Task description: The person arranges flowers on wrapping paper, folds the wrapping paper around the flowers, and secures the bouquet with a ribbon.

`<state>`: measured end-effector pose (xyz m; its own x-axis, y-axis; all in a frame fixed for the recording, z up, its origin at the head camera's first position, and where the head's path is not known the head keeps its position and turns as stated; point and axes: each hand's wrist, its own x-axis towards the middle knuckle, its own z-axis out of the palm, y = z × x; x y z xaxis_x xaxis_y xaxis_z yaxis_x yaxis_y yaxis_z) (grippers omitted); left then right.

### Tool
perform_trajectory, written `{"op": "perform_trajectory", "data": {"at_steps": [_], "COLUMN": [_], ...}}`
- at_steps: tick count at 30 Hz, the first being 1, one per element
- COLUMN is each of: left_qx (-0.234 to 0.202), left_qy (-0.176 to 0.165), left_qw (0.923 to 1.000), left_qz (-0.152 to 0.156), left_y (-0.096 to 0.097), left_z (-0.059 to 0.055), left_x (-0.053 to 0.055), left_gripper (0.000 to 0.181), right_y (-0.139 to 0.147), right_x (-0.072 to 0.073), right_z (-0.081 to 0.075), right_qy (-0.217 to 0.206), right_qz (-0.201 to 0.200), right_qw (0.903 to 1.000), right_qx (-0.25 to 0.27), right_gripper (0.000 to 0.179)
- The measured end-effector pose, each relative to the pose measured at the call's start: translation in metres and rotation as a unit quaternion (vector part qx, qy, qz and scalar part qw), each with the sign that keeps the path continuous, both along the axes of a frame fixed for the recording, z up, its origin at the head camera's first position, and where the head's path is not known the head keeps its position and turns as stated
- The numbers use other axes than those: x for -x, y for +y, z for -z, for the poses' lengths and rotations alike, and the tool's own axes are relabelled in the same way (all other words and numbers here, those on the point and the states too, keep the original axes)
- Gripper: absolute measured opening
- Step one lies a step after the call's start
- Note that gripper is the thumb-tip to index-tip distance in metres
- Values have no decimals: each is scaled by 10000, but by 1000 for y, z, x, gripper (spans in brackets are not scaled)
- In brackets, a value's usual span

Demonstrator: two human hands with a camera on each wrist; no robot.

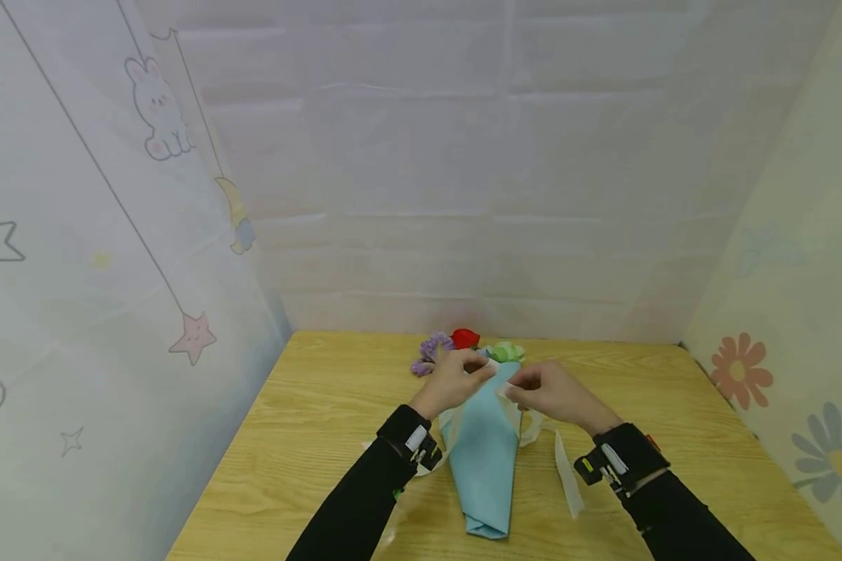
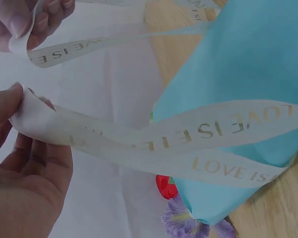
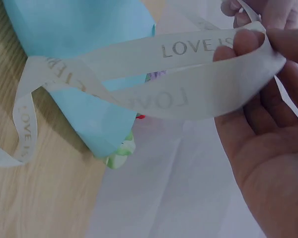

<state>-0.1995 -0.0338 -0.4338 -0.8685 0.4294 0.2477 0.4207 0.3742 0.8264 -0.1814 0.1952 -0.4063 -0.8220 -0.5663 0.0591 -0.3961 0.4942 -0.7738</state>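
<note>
Two black sleeves (image 1: 354, 491) reach in over the worktop (image 1: 309, 421), whose wood shows between the bouquet (image 1: 487, 452) and both the left and right edges. The bouquet lies midway across, purple, red and green flowers (image 1: 465, 339) near the far edge, folded light-blue wrapping (image 1: 482, 499) tapering toward the near side. The left hand (image 1: 456, 380) and right hand (image 1: 557, 396), apart, each pinch a loop of whitish ribbon (image 3: 174, 101). Its gold capitals read "LOVE IS"; further letters are partly hidden.
</note>
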Motion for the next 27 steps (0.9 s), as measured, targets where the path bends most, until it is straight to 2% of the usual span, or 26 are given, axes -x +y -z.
{"op": "perform_trajectory", "data": {"at_steps": [5,8,12,16,19,21,23,27], "left_qx": [519,596,806,1055,901,687,510,241], "left_qy": [308,222,110,283,163,-125,-375,-607], "left_qw": [9982,9980,9966,9931,9929,9928,9926,9933], "left_qz": [-22,14,155,433,765,972,1036,958], "left_y": [6,9,11,10,9,8,8,7], "left_z": [4,6,9,14,17,19,20,24], "left_x": [-1,-1,-3,-4,-2,-2,-2,-3], "left_gripper": [24,23,25,27,26,18,10,11], "right_y": [-7,-9,-12,-18,-24,-27,-30,-32], "right_x": [-1,-2,-4,-4,-5,-4,-4,-1], "right_z": [0,0,-2,-3,-5,-8,-9,-13], "right_qy": [637,846,820,791,789,742,761,804], "right_qz": [-120,-143,-128,3,177,294,329,283], "right_qw": [9978,9963,9965,9965,9960,9958,9950,9933], "right_qx": [-137,-105,-125,-261,-368,-439,-562,-781], "right_gripper": [15,11,9,13,15,16,15,20]}}
